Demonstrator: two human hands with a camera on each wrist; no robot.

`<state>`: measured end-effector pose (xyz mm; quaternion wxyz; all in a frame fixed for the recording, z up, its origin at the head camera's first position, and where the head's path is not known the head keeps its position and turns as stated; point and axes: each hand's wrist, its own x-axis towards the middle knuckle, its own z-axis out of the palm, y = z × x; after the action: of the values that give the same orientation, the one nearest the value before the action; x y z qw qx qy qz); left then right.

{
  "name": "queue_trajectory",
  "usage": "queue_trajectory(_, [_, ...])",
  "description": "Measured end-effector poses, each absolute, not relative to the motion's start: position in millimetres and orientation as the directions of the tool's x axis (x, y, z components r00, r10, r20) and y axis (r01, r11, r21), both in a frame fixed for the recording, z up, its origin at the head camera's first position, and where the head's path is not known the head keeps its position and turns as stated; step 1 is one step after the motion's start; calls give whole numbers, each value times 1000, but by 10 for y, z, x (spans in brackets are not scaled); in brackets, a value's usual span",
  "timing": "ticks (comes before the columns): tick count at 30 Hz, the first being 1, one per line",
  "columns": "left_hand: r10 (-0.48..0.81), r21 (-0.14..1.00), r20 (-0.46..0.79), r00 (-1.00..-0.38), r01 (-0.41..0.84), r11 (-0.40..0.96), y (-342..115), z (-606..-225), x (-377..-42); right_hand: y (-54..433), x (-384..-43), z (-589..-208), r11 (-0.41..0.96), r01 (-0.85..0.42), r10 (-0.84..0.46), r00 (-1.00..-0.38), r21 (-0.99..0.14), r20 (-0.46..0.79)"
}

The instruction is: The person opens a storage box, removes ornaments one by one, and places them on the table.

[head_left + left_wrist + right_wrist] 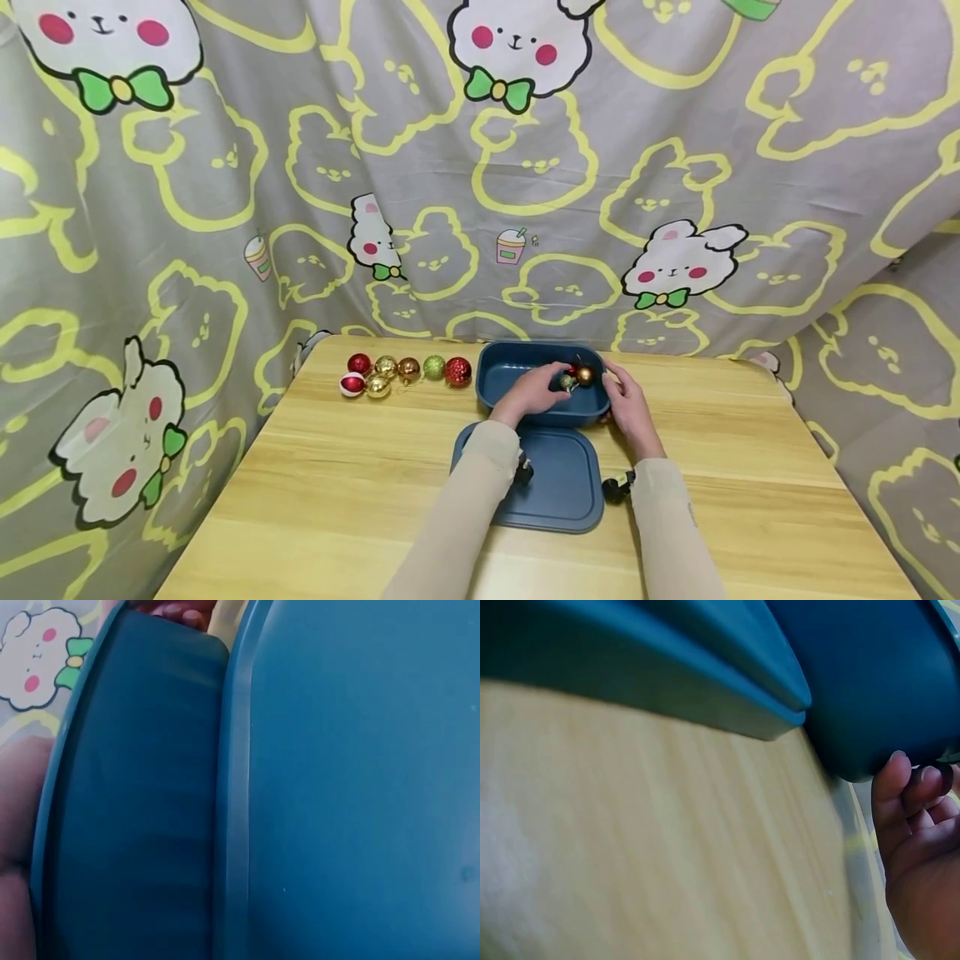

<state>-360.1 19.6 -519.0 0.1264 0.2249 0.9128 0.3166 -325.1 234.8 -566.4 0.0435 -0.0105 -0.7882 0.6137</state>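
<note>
My left hand [536, 390] reaches over the near rim of a blue plastic box [491, 407]. Its thumb and fingers pinch a small gold Christmas ball [567, 383] inside the box. Just beyond lie a copper-gold ball [584, 376] and a small red ball [572, 369], partly hidden. At the box's right end, my right hand [628, 408] holds the wall; its curled fingers [900, 787] show against the box's lower corner in the right wrist view. The left wrist view shows the box's side wall [135, 787], with part of the left hand at the edge.
A blue lid [558, 492] lies flat in front of the box, partly under the left forearm. Left of the box, several red, gold, copper and green Christmas balls [408, 369] sit on the wooden table [337, 492]. A patterned curtain [420, 167] hangs behind.
</note>
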Motion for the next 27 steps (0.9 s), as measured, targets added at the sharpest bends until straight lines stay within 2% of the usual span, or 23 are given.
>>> queue_trajectory(4, [513, 628, -138, -847, 326, 707, 206, -5219, -3620, 2336, -3244, -5659, 236, -36, 65, -996, -971, 53])
queue_trajectory(19, [566, 554, -109, -817, 422, 717, 231, -5216, -3590, 2341, -3240, -5670, 220, -50, 85, -994, -974, 70])
queue_trajectory(27, [524, 501, -106, -845, 409, 763, 271, -5189, -3582, 2334, -3172, -5466, 193, -16, 42, -999, -981, 24])
